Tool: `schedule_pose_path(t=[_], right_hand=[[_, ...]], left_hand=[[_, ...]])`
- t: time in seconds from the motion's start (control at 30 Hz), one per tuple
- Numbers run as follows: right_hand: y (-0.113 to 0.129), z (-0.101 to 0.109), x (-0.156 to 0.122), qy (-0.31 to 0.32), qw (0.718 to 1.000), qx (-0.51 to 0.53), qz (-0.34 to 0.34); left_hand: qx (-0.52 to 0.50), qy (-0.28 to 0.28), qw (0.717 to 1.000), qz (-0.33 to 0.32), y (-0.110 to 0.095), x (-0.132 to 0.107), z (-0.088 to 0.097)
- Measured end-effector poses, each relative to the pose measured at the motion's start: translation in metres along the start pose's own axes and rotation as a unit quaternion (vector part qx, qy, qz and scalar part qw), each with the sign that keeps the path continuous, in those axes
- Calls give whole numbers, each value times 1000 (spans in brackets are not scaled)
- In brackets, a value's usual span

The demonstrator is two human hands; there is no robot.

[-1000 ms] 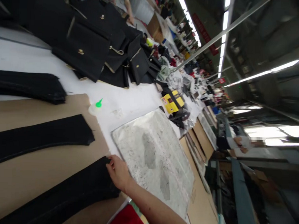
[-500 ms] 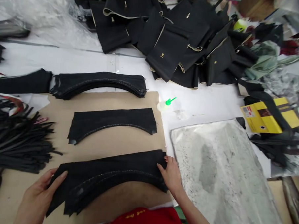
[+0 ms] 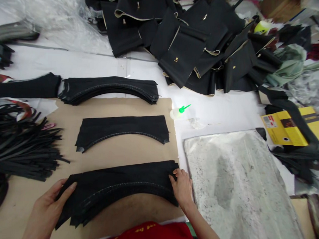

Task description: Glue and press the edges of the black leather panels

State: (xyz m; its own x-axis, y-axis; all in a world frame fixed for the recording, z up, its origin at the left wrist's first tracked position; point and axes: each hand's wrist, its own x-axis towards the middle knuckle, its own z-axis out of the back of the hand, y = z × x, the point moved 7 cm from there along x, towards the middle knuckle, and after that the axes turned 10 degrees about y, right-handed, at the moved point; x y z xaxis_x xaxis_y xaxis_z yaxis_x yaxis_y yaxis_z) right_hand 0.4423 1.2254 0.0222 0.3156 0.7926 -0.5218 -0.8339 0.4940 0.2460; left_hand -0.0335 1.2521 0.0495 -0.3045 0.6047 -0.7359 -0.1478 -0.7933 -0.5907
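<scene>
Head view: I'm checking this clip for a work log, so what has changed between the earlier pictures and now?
The head camera swung from a steep tilt to nearly level. The left hand came into view and took the left end of the curved black fabric stack, while the right hand stayed on its right end. The curved black piece and green-tipped squeeze bottle stayed put.

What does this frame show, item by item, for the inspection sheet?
Surface: tan paper over a white tabletop.
Job's things: stack of curved black fabric panels; two similar black pieces beyond.
Clutter: heaped black gold-studded pieces; bundled black strips; white bottle with green nozzle.
Hands: left hand at the stack's left end; right hand at its right corner.
Cables: nothing seen.
Surroundings: clear plastic sheeting; mottled grey board.
</scene>
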Motion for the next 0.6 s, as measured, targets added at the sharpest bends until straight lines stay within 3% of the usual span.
schedule_pose_path(t=[0.2, 0.33, 0.43, 0.6], right_hand=[[-4, -5, 4, 15, 996, 90, 16], [-11, -3, 2, 30, 986, 166, 15], [-20, -3, 4, 50, 972, 228, 10], [-34, -2, 8, 115, 935, 336, 0]], left_hand=[[5, 19, 1000, 2, -10, -11, -7], [-41, 64, 997, 23, 4, -5, -12], [-62, 67, 995, 37, 15, 3, -11], [-85, 94, 990, 61, 25, 13, -20]])
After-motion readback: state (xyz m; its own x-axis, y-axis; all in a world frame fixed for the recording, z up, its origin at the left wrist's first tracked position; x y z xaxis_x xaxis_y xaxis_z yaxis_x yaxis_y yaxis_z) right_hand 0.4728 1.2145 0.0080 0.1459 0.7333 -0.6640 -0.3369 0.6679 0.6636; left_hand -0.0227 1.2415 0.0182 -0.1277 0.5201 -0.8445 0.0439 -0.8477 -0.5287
